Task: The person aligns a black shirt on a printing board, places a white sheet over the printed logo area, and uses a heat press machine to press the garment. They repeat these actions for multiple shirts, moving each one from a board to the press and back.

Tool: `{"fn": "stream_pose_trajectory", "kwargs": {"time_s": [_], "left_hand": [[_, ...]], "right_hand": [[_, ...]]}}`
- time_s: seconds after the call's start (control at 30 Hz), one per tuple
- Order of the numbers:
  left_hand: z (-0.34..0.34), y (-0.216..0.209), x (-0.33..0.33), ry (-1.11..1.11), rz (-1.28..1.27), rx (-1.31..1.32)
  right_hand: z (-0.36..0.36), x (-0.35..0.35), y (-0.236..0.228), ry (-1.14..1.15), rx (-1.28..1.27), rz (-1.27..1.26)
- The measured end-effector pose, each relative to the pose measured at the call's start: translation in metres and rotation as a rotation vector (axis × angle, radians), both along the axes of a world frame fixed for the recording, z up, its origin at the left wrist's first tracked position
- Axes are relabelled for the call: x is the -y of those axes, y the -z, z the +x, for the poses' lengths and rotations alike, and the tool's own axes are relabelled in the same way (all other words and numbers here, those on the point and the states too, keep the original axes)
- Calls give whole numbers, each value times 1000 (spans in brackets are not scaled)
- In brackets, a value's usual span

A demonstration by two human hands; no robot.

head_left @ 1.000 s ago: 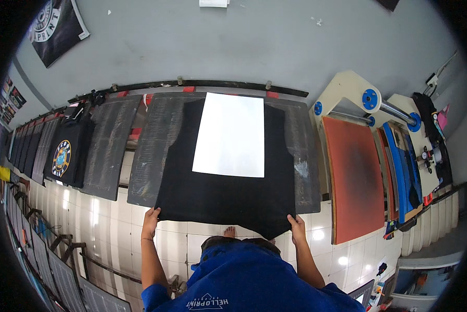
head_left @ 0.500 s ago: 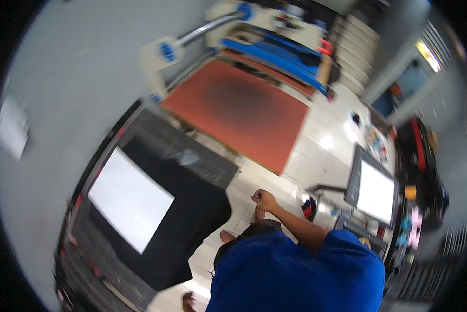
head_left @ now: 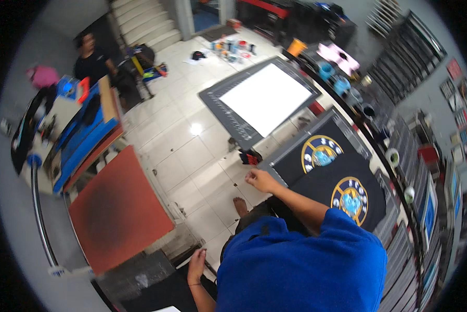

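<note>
My right hand (head_left: 261, 180) is over the floor, near the corner of a dark grey board. Its fingers are curled in, and anything inside them is hidden. On that board lie two black printed pieces of fabric (head_left: 371, 195), each with a round yellow, white and blue emblem; one partly covers the other. My left hand (head_left: 196, 266) hangs low beside black cloth (head_left: 163, 292) on a dark worn platen (head_left: 134, 278). Its fingers are loosely extended and hold nothing I can see. A corner of a white sheet (head_left: 167, 309) shows at the lower edge.
A heat press with a reddish-brown pad (head_left: 124, 213) stands at the left. Ahead, a dark platen (head_left: 215, 101) carries a white sheet (head_left: 267, 99). A person in black (head_left: 90, 62) is at the far left, near stairs (head_left: 145, 23). Containers (head_left: 233, 49) stand on the tiled floor.
My view has swung to the right, so the press now appears further left. My left hand, the printed fabric and the person have come into view. The right hand stays curled.
</note>
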State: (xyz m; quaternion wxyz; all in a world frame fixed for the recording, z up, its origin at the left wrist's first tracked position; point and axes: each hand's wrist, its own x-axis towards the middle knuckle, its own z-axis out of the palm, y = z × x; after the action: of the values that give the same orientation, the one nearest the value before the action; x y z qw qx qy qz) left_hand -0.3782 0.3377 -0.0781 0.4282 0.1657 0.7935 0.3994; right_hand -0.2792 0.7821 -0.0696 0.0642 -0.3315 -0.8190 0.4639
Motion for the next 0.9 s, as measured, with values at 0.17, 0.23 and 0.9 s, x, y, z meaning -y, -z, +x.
{"fn": "stream_pose_trajectory", "kwargs": {"time_s": [0.17,0.23,0.9], "left_hand": [[-56,-33,-109,233,7,41],[-63,-17,-152,368,65,-8],[27,-40,-382,925,152,117]], "right_hand": [[118,-29,-23,488,32,33],[173,-26,-22,688,72,84],[434,-255,3,1467,427,571]]}}
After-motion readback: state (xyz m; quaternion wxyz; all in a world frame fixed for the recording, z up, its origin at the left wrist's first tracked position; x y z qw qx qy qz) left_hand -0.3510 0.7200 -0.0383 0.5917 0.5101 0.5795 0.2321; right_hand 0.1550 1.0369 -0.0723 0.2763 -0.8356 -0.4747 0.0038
